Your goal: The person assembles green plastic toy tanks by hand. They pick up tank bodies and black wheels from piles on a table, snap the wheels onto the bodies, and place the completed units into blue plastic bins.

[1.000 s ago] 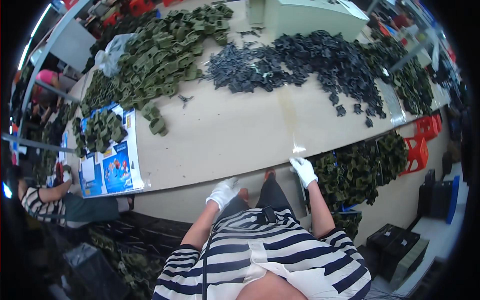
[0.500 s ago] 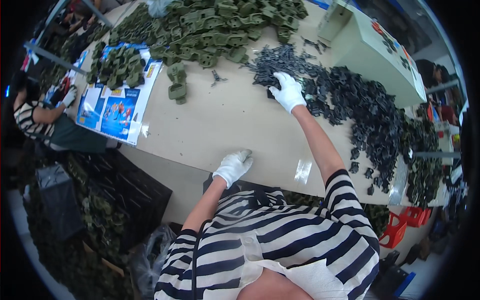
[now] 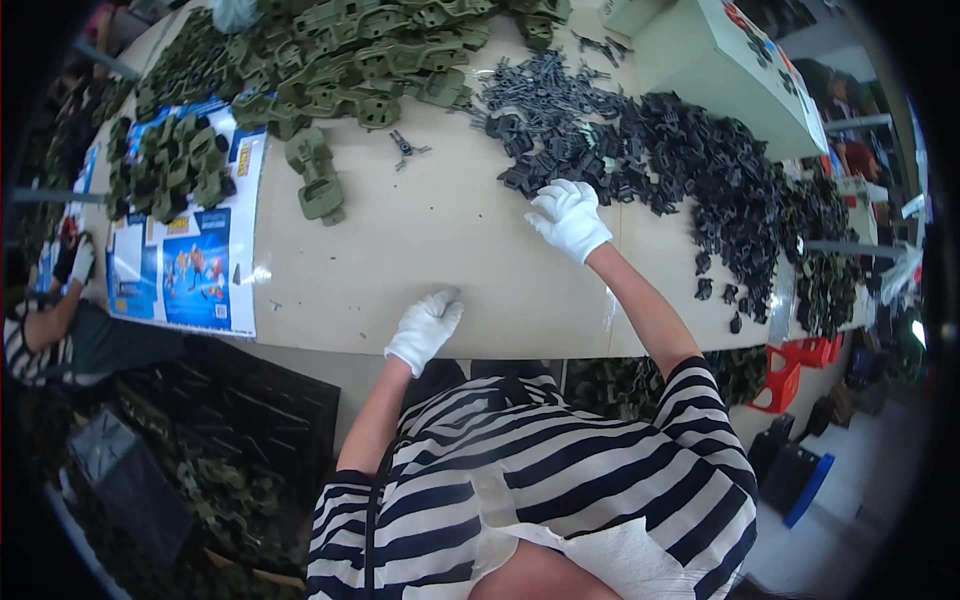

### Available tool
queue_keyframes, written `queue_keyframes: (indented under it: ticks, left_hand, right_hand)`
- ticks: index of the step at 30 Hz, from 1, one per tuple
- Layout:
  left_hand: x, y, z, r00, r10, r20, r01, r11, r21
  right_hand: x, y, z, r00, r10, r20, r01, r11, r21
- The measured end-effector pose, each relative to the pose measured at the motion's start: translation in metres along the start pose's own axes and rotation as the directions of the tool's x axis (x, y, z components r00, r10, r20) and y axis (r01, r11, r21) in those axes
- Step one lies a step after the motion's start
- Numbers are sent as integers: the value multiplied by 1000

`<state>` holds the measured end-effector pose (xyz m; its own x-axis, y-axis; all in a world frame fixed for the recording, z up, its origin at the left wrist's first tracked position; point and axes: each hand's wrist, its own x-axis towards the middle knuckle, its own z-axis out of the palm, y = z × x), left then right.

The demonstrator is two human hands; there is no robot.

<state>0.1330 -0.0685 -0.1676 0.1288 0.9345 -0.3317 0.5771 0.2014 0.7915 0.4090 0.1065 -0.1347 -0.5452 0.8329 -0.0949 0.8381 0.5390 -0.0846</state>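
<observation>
1. at the far left, a seated co-worker's sleeve [image 3: 35, 335] in stripes shows beside the table edge, with dark bins of green parts on the floor below.
2. a blue printed sheet [image 3: 190, 270] lies flat on the left part of the beige table [image 3: 420, 240]; a small cluster of green plastic parts [image 3: 170, 165] sits on its upper half.
3. along the far edge a large heap of green parts [image 3: 350, 50] spreads across the table, and one green piece [image 3: 318, 185] lies apart, nearer you.
4. your left hand [image 3: 425, 328], in a white glove, rests at the near table edge, fingers curled loosely; it grasps nothing you can see.
5. your right hand [image 3: 568, 215], also gloved, reaches out to the near rim of the pile of black plastic parts [image 3: 660, 150], fingertips touching the pieces; you cannot tell whether it has clenched on one.
6. the black pile runs rightward and thins into scattered bits near the right edge.
7. a pale green box [image 3: 730, 70] stands at the far right corner; below the table, an orange stool [image 3: 790, 375] sits on the floor.
</observation>
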Motion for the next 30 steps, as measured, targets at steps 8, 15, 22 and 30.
queue_keyframes:
  ticks: [8,15,22,30]
  left_hand:
    - [120,48,-33,972,211,-100,-181,952,248]
    - [278,101,-20,947,269,-177,-192,912,363]
    - [270,14,20,911,53,-409,-172,950,-261]
    - [283,95,-32,926,368,-87,-254,776,577]
  right_hand:
    - [48,91,-1,708,698,-105,-700,714,31]
    - [3,25,51,761,649,-1,-579,680,450]
    - [19,34,27,690,702,-175,-562,673,482]
    - [90,77,1,596,792,132,-802,594,64]
